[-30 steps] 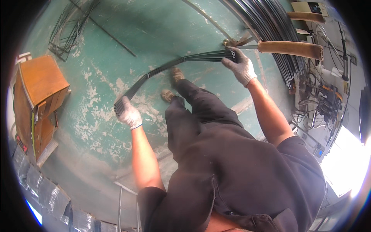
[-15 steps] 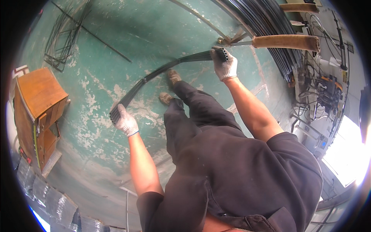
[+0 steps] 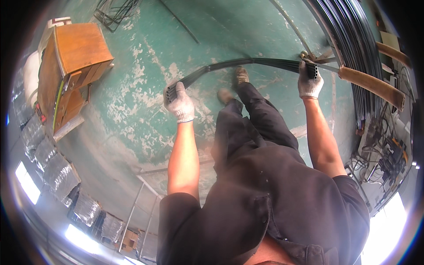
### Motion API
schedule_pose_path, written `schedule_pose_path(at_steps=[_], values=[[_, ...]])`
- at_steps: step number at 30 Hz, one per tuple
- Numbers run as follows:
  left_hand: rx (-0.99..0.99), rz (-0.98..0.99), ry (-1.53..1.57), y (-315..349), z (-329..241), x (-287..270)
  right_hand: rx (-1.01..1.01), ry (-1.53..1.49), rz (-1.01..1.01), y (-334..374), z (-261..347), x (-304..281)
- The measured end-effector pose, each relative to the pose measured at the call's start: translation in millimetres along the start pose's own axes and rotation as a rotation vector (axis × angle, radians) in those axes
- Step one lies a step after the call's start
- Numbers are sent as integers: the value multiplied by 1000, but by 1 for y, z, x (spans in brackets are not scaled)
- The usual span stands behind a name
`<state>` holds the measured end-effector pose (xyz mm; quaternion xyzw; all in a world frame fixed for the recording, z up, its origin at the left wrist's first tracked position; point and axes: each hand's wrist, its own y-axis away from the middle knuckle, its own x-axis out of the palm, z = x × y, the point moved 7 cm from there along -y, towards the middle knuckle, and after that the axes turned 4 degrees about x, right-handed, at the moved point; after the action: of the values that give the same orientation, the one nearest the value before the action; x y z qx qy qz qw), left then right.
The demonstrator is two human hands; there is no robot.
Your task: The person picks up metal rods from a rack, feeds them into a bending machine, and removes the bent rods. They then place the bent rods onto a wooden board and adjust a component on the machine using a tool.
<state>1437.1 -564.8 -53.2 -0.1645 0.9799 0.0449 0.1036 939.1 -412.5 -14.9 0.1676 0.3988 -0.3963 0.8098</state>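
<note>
A bundle of dark, thin tubes (image 3: pixel 229 63) stretches across in front of me, its open round ends showing at both sides. Wearing a white knit glove, my left hand (image 3: pixel 180 104) is closed around the left end. My right hand (image 3: pixel 310 81), gloved the same way, grips the right end. Between the hands the bundle appears bowed, at least partly through the fisheye view, and is held above the floor. Beyond my right hand is a rack with a brown padded arm (image 3: pixel 371 86), and a large stack of long dark tubes (image 3: pixel 353 48) lies along it.
A wooden cabinet (image 3: pixel 84 48) stands at the left on the worn green floor (image 3: pixel 137 97). Bent dark rods (image 3: pixel 115 15) and a single straight rod (image 3: pixel 180 21) lie farther off. Wrapped stacks (image 3: pixel 62 176) line the lower left; machinery with cables (image 3: pixel 384 159) stands at the right.
My view has turned, so cabinet, rack and floor appear farther right. Both hands still hold the tube bundle, which now appears more level, its left end higher than before.
</note>
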Motion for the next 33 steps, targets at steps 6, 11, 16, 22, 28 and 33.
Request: schedule_pose_path(at_steps=[6,11,16,22,28,33], values=[[30,-33,5,-12,1,5,-20,-116,-14,-5,13,10],[94,-17,-25,-21,-11,-1,-70,-44,24,-23,47,17],[101,-51,0,-35,-26,1,-200,27,11,-49,75,21],[197,9,-218,-57,-10,0,-205,17,22,-67,74,50],[64,16,-213,-54,-19,23,-405,363,88,-87,73,77],[71,17,-233,-57,-23,18,-497,298,108,-85,59,80]])
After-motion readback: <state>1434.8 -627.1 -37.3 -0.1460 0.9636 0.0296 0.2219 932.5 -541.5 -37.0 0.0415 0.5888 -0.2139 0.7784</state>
